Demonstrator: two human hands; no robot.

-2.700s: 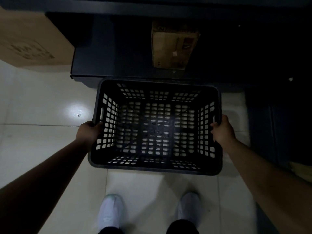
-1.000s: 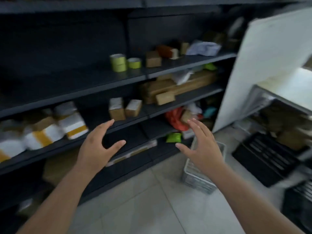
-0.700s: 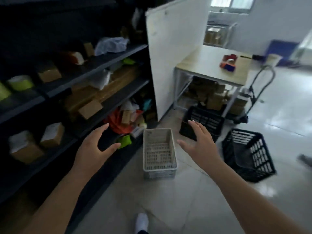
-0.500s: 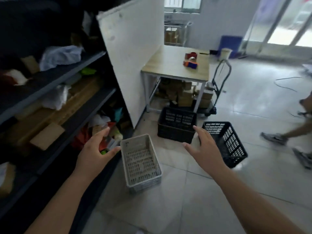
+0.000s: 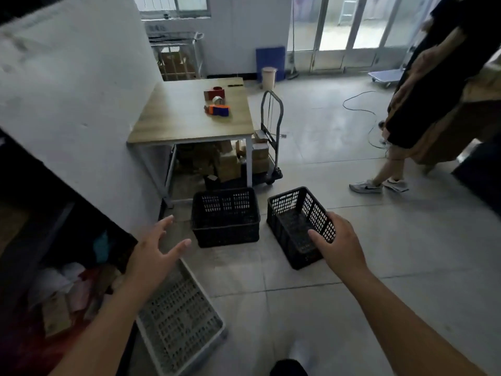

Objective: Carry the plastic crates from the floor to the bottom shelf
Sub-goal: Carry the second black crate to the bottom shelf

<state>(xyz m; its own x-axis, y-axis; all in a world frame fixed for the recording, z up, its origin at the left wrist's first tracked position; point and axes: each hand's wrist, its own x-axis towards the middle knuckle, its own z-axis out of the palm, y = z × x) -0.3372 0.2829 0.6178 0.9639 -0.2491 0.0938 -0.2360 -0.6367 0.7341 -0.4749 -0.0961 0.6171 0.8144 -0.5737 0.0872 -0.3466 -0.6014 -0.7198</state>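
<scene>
Both hands are out in front, empty, fingers spread: the left hand (image 5: 156, 257) above a grey crate (image 5: 181, 318) by the dark shelf (image 5: 32, 213), the right hand (image 5: 340, 244) in front of a black crate (image 5: 295, 221). Another black crate (image 5: 225, 217) sits on the floor beside it, near the table (image 5: 189, 115)

Two crates sit side by side on the floor (image 5: 352, 267) at 12 o'clock: the left crate (image 5: 225, 217) just before the table (image 5: 189, 118), the right crate (image 5: 296, 225) beside it. A flat crate (image 5: 179, 318) lies at 7 o'clock, by the shelf (image 5: 40, 226).
</scene>
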